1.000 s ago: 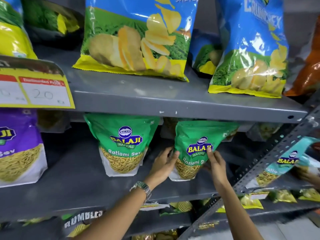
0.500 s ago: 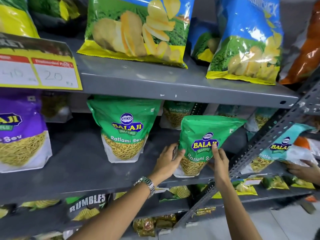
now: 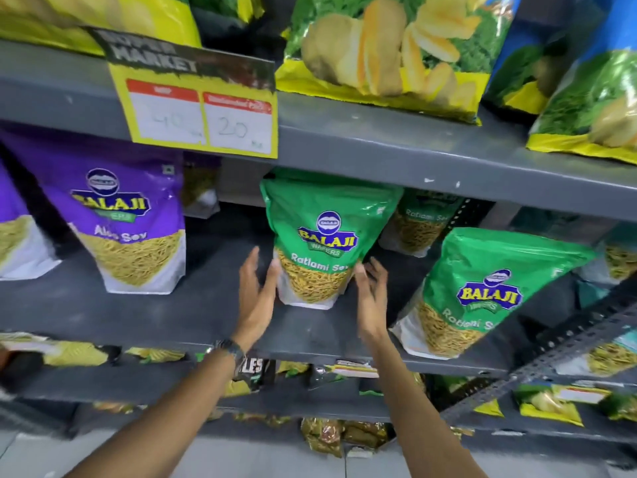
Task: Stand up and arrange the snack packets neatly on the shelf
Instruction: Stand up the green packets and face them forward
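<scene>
A green Ratlami Sev packet stands upright on the grey middle shelf. My left hand is flat against its lower left edge, fingers spread. Blurred, my right hand sits at its lower right edge with fingers apart; neither hand grips the packet. A second green packet stands to the right near the shelf's front edge, leaning left. Further left stands a purple Aloo Sev packet. A third green packet stands behind, partly hidden.
Large chip bags line the upper shelf, and a yellow price tag hangs from its edge. A perforated metal upright crosses at the right. Lower shelves hold small packets.
Both hands have let go of the right green packet, which now stands leaning, and have moved left to flank the other green packet. The view has shifted left.
</scene>
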`<state>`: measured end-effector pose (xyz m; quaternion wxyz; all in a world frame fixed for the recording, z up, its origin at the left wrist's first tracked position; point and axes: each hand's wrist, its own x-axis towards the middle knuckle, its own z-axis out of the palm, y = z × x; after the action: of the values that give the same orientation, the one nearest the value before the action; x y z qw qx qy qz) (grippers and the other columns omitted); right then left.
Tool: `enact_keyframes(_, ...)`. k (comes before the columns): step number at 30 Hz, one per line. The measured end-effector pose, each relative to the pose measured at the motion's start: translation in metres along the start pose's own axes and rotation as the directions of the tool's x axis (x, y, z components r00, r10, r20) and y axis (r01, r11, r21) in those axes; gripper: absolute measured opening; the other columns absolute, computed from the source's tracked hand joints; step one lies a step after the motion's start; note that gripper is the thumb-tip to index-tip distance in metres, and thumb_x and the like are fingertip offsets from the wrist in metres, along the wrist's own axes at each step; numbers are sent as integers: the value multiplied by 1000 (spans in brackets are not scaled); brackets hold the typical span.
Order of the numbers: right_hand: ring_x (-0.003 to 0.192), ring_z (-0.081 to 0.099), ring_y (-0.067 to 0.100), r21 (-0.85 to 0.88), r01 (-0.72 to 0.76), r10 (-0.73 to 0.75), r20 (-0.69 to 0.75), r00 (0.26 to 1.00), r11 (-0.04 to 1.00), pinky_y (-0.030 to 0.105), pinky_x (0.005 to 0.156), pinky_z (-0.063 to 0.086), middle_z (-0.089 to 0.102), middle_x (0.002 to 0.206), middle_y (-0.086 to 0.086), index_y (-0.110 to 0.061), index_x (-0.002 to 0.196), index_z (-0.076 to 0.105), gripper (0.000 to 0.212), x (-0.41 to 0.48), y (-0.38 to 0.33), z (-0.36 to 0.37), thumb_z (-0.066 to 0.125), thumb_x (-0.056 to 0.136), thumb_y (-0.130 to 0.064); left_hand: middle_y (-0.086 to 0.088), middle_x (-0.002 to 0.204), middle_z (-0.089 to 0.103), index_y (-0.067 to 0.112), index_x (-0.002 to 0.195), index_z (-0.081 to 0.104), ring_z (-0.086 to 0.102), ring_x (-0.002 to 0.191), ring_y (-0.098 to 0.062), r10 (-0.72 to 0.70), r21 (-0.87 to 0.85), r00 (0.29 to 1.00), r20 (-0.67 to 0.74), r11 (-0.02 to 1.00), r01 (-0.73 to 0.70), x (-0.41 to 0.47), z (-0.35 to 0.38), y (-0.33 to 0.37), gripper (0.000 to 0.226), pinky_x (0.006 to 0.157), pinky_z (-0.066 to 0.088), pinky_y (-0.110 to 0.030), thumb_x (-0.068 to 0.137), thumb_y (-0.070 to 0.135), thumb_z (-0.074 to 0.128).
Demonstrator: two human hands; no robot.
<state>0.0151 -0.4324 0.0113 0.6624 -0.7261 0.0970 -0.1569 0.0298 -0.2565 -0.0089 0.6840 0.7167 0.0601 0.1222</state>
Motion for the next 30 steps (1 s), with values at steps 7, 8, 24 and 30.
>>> enact_keyframes(7,92,59,7,11,-115,113,122,986,993,25,72,44,63,98,-10,-29,92,56,16,15,8,0,41,97,-32,14,116,59,36,118,45,55,115,-11,-151,-42,960,235,985,166,6,1,3,35,93,45,-30,87,52,46)
enact_keyframes(8,92,60,9,16,-119,117,122,986,993,26,72,45,63,98,-7,-29,91,55,16,15,6,0,41,97,-31,17,111,59,37,114,46,57,111,-9,-143,-53,965,222,986,159,4,0,3,32,90,46,-28,86,51,49)
enact_keyframes(24,80,52,18,31,-99,99,-12,995,995,40,78,44,58,84,4,-27,83,56,20,-41,8,-24,43,97,-33,9,113,60,33,116,46,57,102,-1,-147,73,947,285,989,132,-36,-20,-1,65,88,49,-32,68,78,46)
enact_keyframes(30,72,50,12,31,-100,101,-62,993,995,25,66,41,55,79,1,-26,82,54,22,-50,7,-23,41,97,-35,21,105,58,35,112,46,57,84,20,-123,50,951,284,992,113,-45,-20,2,63,71,45,-16,64,76,46)
